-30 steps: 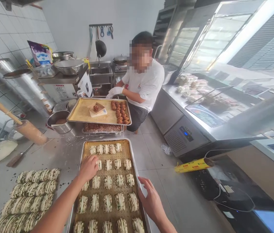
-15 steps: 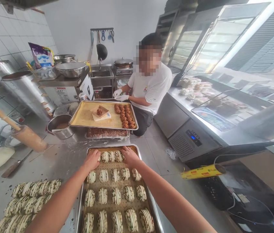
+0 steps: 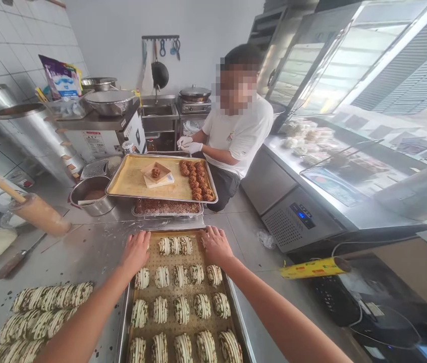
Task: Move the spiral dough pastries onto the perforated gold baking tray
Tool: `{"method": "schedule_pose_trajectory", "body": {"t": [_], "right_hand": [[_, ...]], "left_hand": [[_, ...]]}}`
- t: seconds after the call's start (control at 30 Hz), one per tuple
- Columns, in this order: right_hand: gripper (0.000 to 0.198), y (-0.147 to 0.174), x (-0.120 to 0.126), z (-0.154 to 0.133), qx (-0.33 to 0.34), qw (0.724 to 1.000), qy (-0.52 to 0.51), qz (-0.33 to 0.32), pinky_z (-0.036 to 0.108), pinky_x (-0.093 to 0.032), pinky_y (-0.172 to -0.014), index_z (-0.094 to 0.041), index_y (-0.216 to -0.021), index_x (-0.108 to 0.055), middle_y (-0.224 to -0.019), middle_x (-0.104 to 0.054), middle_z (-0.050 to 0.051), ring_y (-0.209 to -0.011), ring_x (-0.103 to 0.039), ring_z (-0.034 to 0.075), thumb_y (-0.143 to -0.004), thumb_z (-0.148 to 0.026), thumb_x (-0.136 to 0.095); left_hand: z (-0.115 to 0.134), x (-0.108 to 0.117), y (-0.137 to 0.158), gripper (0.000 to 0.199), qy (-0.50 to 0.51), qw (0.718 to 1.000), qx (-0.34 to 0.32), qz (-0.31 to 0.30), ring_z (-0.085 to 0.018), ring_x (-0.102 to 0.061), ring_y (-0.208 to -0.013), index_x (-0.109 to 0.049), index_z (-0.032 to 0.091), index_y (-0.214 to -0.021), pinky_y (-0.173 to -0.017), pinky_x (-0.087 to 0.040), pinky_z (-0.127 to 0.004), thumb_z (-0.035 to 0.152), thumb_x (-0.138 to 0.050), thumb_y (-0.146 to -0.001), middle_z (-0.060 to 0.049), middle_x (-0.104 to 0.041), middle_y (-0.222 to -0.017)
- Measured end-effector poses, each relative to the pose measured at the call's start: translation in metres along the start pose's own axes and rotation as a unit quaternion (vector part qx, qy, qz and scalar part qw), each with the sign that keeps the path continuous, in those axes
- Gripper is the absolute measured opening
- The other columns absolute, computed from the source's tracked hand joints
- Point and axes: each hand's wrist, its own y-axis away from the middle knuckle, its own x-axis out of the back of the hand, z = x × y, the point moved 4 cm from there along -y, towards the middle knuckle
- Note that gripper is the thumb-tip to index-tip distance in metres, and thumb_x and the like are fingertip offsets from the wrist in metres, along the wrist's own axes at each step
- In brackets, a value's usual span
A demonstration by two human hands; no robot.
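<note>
My left hand is at the far left corner of the baking tray, its fingers curled round a striped dough piece mostly hidden by the hand. At the far right corner my right hand closes on another such piece, of which only a sliver shows. Between the hands, a short group of pale dough pieces with green flecks stands close together. Nearer to me, more dough pieces lie in spaced rows on the brown, dotted tray surface.
Uncut-looking dough rows lie on the metal table to the left, near a rolling pin and scraper. Beyond, another tray holds brown balls. A gloved co-worker sits behind it. A yellow roll is at right.
My hands have moved apart, the left to the left and the right to the right, each with an end piece. The middle pieces of the far row stay between them.
</note>
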Motion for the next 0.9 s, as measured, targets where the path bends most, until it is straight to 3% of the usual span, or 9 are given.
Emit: {"method": "schedule_pose_trajectory", "body": {"t": [0.1, 0.23, 0.3, 0.4, 0.5, 0.6, 0.77, 0.9], "right_hand": [[0.065, -0.003, -0.005, -0.022, 0.051, 0.996, -0.068, 0.0, 0.048, -0.041, -0.109, -0.016, -0.141, -0.051, -0.143, -0.053, 0.016, -0.129, -0.046, 0.035, -0.08, -0.029, -0.07], [0.081, -0.024, -0.029, -0.046, 0.105, 0.987, -0.096, -0.069, 0.045, -0.045, -0.11, -0.014, -0.144, -0.048, -0.146, -0.052, 0.017, -0.131, -0.049, 0.034, -0.072, -0.031, -0.079], [0.077, -0.033, -0.035, -0.046, 0.106, 0.987, -0.088, -0.081, 0.043, -0.046, -0.11, -0.014, -0.141, -0.052, -0.14, -0.056, 0.017, -0.128, -0.052, 0.033, -0.071, -0.029, -0.08], [0.068, -0.037, -0.035, -0.035, 0.085, 0.991, -0.077, -0.068, 0.043, -0.047, -0.107, -0.013, -0.134, -0.057, -0.133, -0.059, 0.018, -0.123, -0.055, 0.033, -0.071, -0.023, -0.079], [0.063, -0.034, -0.03, -0.025, 0.065, 0.994, -0.061, -0.059, 0.045, -0.047, -0.104, -0.011, -0.129, -0.059, -0.128, -0.061, 0.019, -0.12, -0.056, 0.035, -0.07, -0.02, -0.079], [0.064, -0.029, -0.023, -0.023, 0.065, 0.995, -0.054, -0.053, 0.045, -0.045, -0.107, -0.013, -0.129, -0.06, -0.127, -0.062, 0.018, -0.12, -0.057, 0.035, -0.069, -0.023, -0.081], [0.08, -0.002, -0.001, -0.018, 0.032, 0.996, -0.082, 0.001, 0.048, -0.04, -0.114, -0.021, -0.148, -0.045, -0.146, -0.052, 0.015, -0.133, -0.049, 0.034, -0.075, -0.026, -0.076], [0.063, 0.063, 0.015, 0.002, -0.077, 0.983, -0.139, 0.089, 0.047, -0.041, -0.114, -0.024, -0.148, -0.043, -0.148, -0.052, 0.012, -0.135, -0.049, 0.029, -0.089, -0.026, -0.063]], "left_hand": [[0.028, -0.004, -0.005, 0.066, 0.061, 0.997, -0.042, -0.019, -0.03, -0.045, -0.142, -0.04, 0.025, -0.151, -0.124, -0.032, -0.047, 0.023, -0.058, -0.088, -0.011, -0.05, -0.153], [0.053, -0.024, -0.03, 0.079, 0.095, 0.99, -0.063, -0.083, -0.03, -0.046, -0.142, -0.041, 0.019, -0.15, -0.121, -0.037, -0.041, 0.019, -0.068, -0.076, -0.015, -0.048, -0.154], [0.052, -0.03, -0.04, 0.068, 0.094, 0.99, -0.057, -0.093, -0.028, -0.055, -0.131, -0.05, 0.018, -0.139, -0.114, -0.043, -0.038, 0.016, -0.067, -0.074, -0.014, -0.058, -0.14], [0.041, -0.028, -0.042, 0.054, 0.086, 0.993, -0.038, -0.076, -0.025, -0.057, -0.125, -0.054, 0.02, -0.13, -0.11, -0.044, -0.036, 0.013, -0.061, -0.077, -0.012, -0.061, -0.13], [0.034, -0.023, -0.036, 0.058, 0.071, 0.995, -0.015, -0.068, -0.027, -0.055, -0.127, -0.051, 0.017, -0.134, -0.113, -0.041, -0.038, 0.01, -0.058, -0.076, -0.014, -0.058, -0.133], [0.044, -0.02, -0.03, 0.071, 0.057, 0.997, -0.007, -0.059, -0.031, -0.051, -0.133, -0.045, 0.015, -0.144, -0.116, -0.038, -0.043, 0.009, -0.059, -0.074, -0.017, -0.054, -0.14], [0.084, -0.021, -0.034, 0.077, 0.073, 0.992, -0.086, -0.056, -0.032, -0.043, -0.144, -0.035, 0.026, -0.153, -0.126, -0.026, -0.05, 0.02, -0.062, -0.082, -0.013, -0.045, -0.155], [0.095, -0.024, -0.045, 0.062, 0.095, 0.989, -0.077, -0.077, -0.029, -0.057, -0.126, -0.047, 0.028, -0.141, -0.115, -0.042, -0.045, 0.018, -0.06, -0.082, -0.011, -0.055, -0.14]]}}
